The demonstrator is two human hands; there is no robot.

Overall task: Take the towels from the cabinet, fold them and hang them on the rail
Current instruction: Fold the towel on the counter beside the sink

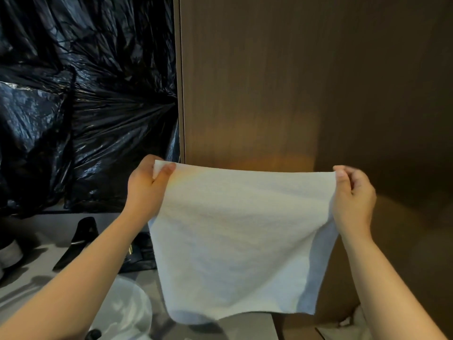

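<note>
Filling most of the view: one brown wood cabinet panel (294, 82), upright, right of centre. Left of it hangs one crinkled black plastic sheet (73, 106), reaching down to the bench (36, 273).

One white towel (240, 241), held in the air in front of the panel's lower part, above the bench edge, touching neither.
- Spread flat, face toward the camera.
- Top edge runs left-right, near level and pulled fairly taut. The rest hangs straight down.
- Looks roughly square, so I can't call a clear long axis.
- Bottom edge hangs free, with the lower left corner rounded.
- A shaded strip runs along the right side. Can't tell if it's a back layer or the edge curling.

Two hands, both at the top corners.
- Left hand (144, 190): pinching the top left corner, thumb on the front, fingers curled behind.
- Right hand (353, 200): pinching the top right corner between thumb and fingertips.

On the bench, lower left:
- One pale round basin (127, 310), part hidden by the left forearm.
- One black angled object (78, 241).
- One dark packet (139, 256), just beside the towel's left edge.
- One grey round container (9, 253), cut off by the frame edge.

Bottom right: a scrap of white cloth (355, 320). Too little shows to say what it is.
</note>
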